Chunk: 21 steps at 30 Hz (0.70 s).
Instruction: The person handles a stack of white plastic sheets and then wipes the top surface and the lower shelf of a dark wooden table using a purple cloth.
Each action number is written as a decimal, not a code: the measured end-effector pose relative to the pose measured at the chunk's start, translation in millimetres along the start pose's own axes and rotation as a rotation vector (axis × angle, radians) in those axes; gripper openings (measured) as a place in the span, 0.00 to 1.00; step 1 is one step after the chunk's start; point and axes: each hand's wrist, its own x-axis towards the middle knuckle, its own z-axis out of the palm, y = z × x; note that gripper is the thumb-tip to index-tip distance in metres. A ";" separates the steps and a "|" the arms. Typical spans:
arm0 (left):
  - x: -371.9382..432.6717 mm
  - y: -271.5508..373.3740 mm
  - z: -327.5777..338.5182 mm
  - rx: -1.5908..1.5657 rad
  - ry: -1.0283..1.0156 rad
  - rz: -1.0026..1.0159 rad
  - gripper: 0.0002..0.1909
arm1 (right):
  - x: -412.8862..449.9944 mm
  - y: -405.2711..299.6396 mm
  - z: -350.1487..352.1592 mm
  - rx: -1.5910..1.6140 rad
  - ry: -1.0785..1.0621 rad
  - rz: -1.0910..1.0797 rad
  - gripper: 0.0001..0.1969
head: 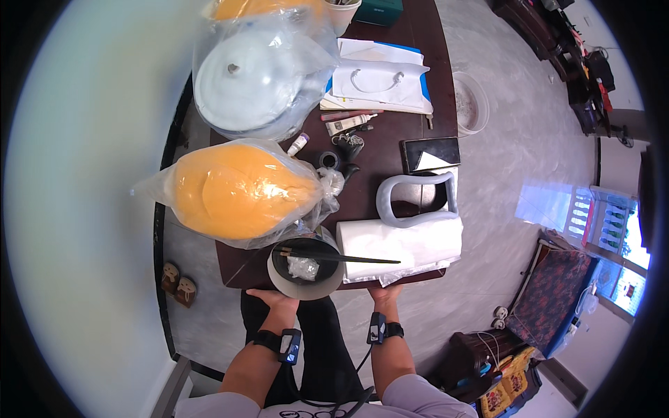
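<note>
My left hand (273, 299) is palm up at the near edge of the dark wooden table (245, 266), its fingers partly hidden by the edge and a round container. My right hand (387, 293) is at the same edge farther right, its fingers hidden under the tabletop. Between and above them stands the round container (306, 290), with crumpled clear plastic (303, 268) inside and dark chopsticks (355, 258) across its rim. The chopsticks reach over a roll of white plastic bags (397, 245). A grey looped handle-like frame (384, 201) lies beyond the roll.
An orange object in a clear bag (245, 190) and a white lidded item in plastic (251, 78) occupy the left side. Papers (379, 89), a tube (346, 125), keys (429, 121) and a dark phone-like item (444, 150) lie farther back. A white bucket (473, 104) stands on the floor.
</note>
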 end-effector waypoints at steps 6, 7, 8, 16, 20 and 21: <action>-2.9 -8.7 3.0 -0.046 -0.008 -0.025 0.54 | -4.0 -5.5 8.0 -0.045 0.046 -0.011 0.30; -6.6 -8.4 6.8 -0.052 -0.012 -0.037 0.54 | -3.5 -5.0 6.4 -0.044 0.056 -0.012 0.30; -8.0 -7.7 9.2 -0.052 -0.002 -0.031 0.54 | -1.2 -3.7 5.6 -0.031 0.041 0.000 0.30; 16.9 3.1 -27.8 0.071 -0.030 -0.029 0.54 | 8.6 -4.7 -17.7 -0.100 0.117 -0.034 0.30; 2.9 34.2 -57.5 0.291 0.048 -0.078 0.53 | 7.0 10.6 -51.7 -0.498 0.225 -0.081 0.25; -0.7 42.4 -58.5 0.516 -0.018 -0.254 0.51 | 13.6 7.3 -81.0 -0.573 0.295 -0.150 0.24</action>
